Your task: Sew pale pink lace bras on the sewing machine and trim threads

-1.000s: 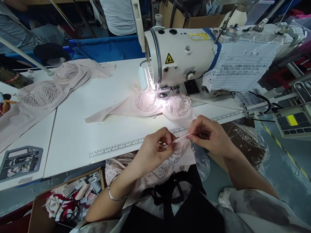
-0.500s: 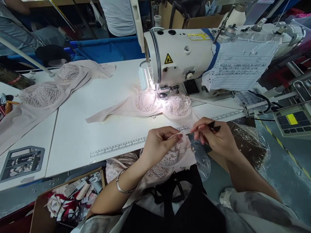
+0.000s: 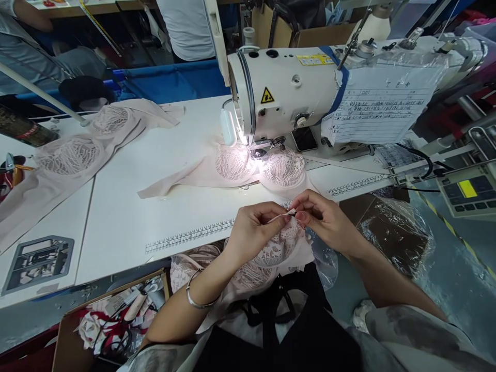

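Note:
My left hand (image 3: pixel 258 227) pinches the upper edge of a pale pink lace bra (image 3: pixel 277 250) between thumb and fingers. That bra hangs over my lap in front of the table edge. My right hand (image 3: pixel 320 219) is closed on small dark thread snips (image 3: pixel 293 213), mostly hidden by the fingers. Their dark tip meets the fabric edge beside my left fingertips. Another pink lace bra (image 3: pixel 284 169) lies under the lit needle area of a white sewing machine (image 3: pixel 287 93), its band stretched leftward on the table.
More joined pink bras (image 3: pixel 70 155) lie across the left of the white table (image 3: pixel 120 222). A ruler strip (image 3: pixel 189 235) runs along its front edge. Below stands a cardboard box (image 3: pixel 70 336) of scraps. A phone (image 3: pixel 304 139) rests by the machine; a control panel (image 3: pixel 470 191) is at right.
My right hand has moved left to meet my left hand, turning the dark snips from pointing away to the fabric edge. The left hand keeps its pinch on the bra.

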{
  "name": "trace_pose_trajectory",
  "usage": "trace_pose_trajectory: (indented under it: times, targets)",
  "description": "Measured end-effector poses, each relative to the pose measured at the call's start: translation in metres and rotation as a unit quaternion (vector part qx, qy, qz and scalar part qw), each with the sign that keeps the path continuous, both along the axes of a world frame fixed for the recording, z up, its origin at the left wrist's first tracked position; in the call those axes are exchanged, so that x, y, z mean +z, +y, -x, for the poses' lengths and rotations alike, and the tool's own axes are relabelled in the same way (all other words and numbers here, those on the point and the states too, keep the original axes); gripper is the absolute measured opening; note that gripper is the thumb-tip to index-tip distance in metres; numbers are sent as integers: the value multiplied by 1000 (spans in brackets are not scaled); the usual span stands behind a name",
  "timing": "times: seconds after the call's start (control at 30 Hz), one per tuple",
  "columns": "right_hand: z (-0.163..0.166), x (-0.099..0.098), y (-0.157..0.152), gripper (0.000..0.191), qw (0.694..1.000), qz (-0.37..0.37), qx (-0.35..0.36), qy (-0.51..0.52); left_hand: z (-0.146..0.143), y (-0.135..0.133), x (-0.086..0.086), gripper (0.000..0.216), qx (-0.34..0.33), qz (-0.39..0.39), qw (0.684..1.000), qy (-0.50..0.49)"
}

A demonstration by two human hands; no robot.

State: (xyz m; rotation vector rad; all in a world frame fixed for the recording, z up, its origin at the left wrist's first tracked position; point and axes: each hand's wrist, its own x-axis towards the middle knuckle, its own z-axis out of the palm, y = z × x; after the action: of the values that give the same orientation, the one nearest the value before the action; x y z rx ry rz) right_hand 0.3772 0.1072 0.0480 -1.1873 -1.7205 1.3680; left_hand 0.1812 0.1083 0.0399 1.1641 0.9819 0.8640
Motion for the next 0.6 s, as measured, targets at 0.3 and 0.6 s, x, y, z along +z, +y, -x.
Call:
trace_pose_trajectory:
  times: [0.3, 0.6]
  targets:
    - [6, -3, -3, 33, 999, 13, -43, 28, 0, -1, 0, 14, -7, -3, 1000, 4]
    - [1, -8, -2, 55, 994, -36, -94, 47, -1, -2, 0, 19, 4, 0, 1000, 31]
